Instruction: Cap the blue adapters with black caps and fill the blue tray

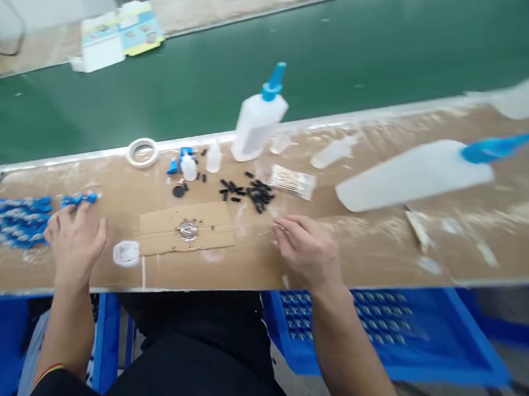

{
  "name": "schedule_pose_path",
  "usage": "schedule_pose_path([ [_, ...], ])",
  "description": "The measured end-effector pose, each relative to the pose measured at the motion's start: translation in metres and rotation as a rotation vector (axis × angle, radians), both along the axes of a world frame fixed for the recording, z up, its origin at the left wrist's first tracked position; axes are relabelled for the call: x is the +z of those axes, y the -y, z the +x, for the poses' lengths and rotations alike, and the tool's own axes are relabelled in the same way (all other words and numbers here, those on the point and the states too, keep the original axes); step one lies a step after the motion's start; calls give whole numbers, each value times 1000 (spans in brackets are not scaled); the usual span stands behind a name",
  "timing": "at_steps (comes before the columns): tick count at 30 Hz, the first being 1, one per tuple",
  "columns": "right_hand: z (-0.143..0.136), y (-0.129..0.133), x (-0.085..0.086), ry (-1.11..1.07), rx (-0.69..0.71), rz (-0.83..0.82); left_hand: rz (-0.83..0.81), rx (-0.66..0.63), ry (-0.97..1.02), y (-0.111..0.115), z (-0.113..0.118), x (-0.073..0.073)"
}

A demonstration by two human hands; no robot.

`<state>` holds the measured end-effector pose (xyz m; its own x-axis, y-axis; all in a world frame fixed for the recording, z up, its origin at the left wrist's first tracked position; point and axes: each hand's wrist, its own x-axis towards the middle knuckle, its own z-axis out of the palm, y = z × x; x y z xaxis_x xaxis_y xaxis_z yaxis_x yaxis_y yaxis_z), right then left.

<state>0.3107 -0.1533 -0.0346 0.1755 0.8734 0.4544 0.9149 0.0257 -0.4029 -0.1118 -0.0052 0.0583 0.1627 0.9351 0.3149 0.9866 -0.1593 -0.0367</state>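
My left hand (pixel 75 240) reaches to the far-left side of the bench, its fingers spread. Its fingertips touch or lie just in front of a short row of small blue parts (pixel 85 199). Beside it, more blue and white parts (pixel 21 222) lie in rows. My right hand (pixel 307 246) is closed in a pinch above the bench, right of centre. Whatever thin thing it may hold is too small and blurred to name. Near it are a pile of short black pieces (pixel 259 193) and a clear packet of cotton swabs (pixel 293 181).
A cardboard piece (pixel 159 233) bears a small round dish of dark liquid (pixel 187 230). Behind it are a tape roll (pixel 142 153) and small bottles (pixel 213 158). Large white bottles with blue nozzles (pixel 255 124) (pixel 415 174) stand at back and right. A blue tray (pixel 438 337) sits below the edge.
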Motion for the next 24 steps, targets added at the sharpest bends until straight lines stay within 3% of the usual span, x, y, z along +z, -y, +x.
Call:
schedule_pose_path([
  [3,-2,-38,-1,110,30,-108,-131,107,-91,-29,-34,-2],
  [7,-3,-52,-7,176,12,-236,-228,83,-117,-58,-63,-12],
  [14,-6,-53,-18,97,-36,-285,-87,106,4,-77,-60,-19],
  [17,-9,-53,-14,53,-28,-266,-137,81,42,-86,-61,-21],
  [21,-22,-44,2,-327,-175,-61,-217,-58,120,-82,-59,-24],
  [24,-41,-39,14,-740,-179,133,-93,-99,463,-69,-40,-20],
])
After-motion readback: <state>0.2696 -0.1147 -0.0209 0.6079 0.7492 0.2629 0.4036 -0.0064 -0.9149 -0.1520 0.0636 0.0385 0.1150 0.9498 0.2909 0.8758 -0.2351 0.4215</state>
